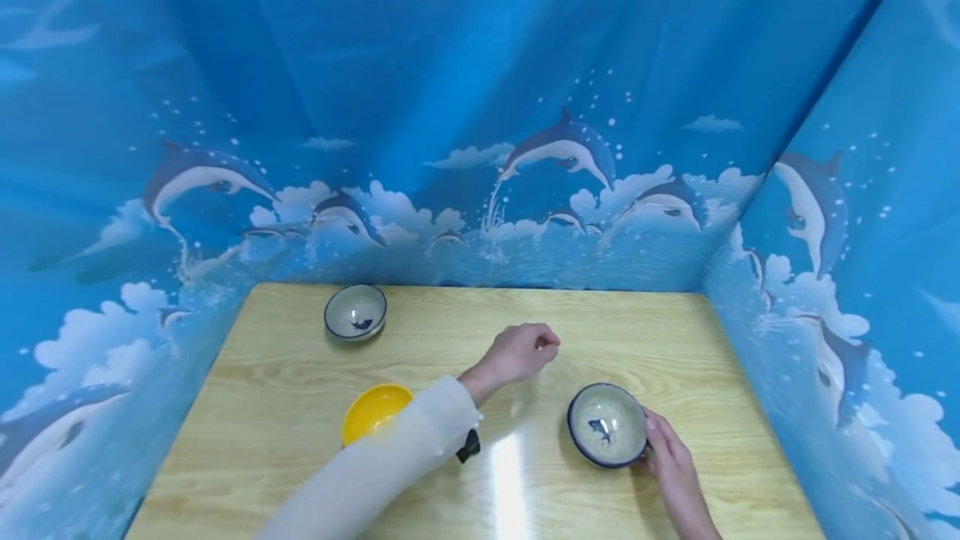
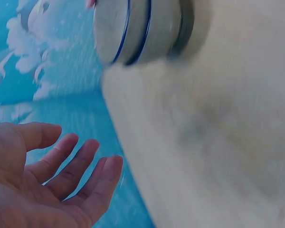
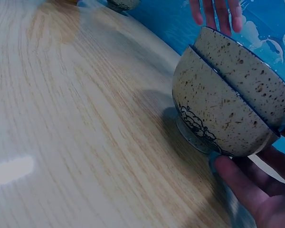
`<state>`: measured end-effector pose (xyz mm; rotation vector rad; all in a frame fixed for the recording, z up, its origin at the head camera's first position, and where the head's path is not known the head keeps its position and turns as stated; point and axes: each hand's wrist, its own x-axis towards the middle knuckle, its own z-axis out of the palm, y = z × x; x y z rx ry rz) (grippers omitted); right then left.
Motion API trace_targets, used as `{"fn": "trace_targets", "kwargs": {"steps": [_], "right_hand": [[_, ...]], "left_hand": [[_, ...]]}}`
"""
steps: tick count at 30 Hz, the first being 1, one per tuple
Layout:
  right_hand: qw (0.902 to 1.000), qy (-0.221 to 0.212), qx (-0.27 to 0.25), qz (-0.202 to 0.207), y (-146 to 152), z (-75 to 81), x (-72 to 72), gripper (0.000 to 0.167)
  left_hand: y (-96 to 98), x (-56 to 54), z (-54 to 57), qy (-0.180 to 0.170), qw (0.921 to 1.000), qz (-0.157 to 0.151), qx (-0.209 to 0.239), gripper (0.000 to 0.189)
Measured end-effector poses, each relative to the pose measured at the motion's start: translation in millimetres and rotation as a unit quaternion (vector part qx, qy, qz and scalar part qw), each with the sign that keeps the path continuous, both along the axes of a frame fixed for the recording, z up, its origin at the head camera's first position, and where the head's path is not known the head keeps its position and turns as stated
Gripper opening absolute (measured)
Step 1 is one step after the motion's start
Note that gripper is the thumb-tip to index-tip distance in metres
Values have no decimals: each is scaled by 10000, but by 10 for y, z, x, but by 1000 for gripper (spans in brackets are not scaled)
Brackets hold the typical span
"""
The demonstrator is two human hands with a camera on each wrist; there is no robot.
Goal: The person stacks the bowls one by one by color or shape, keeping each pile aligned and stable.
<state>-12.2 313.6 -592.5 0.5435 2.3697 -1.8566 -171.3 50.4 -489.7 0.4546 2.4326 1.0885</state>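
Observation:
Two speckled grey bowls with blue rims stand nested at the right of the table. The upper bowl [image 1: 611,423] shows a dark fish drawing inside; the lower bowl [image 3: 204,99] has a dark line pattern near its foot. My right hand [image 1: 670,452] grips the stack from its right side, fingers low on the lower bowl and near the rims in the right wrist view. My left hand [image 1: 519,352] hovers left of and beyond the stack, holding nothing. Its fingers are loosely bent and apart in the left wrist view.
A yellow bowl [image 1: 372,409] sits at the left-centre, partly hidden by the left sleeve [image 1: 397,457]. Another grey bowl [image 1: 356,323] stands at the back left of the wooden table [image 1: 262,407]. Blue dolphin-print curtains [image 1: 450,107] border the back and sides.

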Motion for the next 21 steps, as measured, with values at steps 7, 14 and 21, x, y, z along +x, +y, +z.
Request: {"fn": "trace_targets", "kwargs": {"steps": [7, 14, 21], "right_hand": [[10000, 3, -98, -12, 15, -15, -12, 64], [9999, 35, -83, -58, 25, -18, -15, 63], [9999, 137, -28, -74, 10, 2, -14, 61]], "left_hand": [[-425, -309, 167, -51, 9990, 434, -27, 27], [-837, -573, 253, 133, 9960, 822, -325, 28], [-1315, -752, 319, 372, 9896, 1264, -569, 30]]}}
